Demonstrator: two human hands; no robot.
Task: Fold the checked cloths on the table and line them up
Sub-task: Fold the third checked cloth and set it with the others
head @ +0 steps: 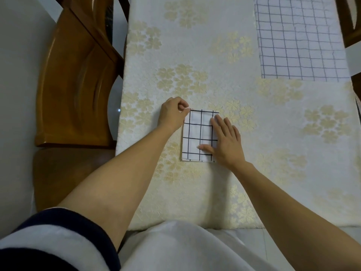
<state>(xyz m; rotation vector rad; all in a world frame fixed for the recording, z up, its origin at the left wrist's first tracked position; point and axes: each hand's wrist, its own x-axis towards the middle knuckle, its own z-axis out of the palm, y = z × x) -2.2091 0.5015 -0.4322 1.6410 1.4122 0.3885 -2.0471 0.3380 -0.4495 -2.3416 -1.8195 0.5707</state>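
the folded cloth [197, 137] lies mid table [195, 192]. left hand [172, 114] pinches its far corner; right hand [226, 141] presses flat, fingers straight. it looks soft and light, so grab corners.

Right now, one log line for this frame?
left hand: pinches folded cloth at far-left corner | right hand: flat on it | second cloth: lies flat, far right

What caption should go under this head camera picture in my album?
Left hand pinches a corner of the folded checked cloth while the right hand presses it flat.
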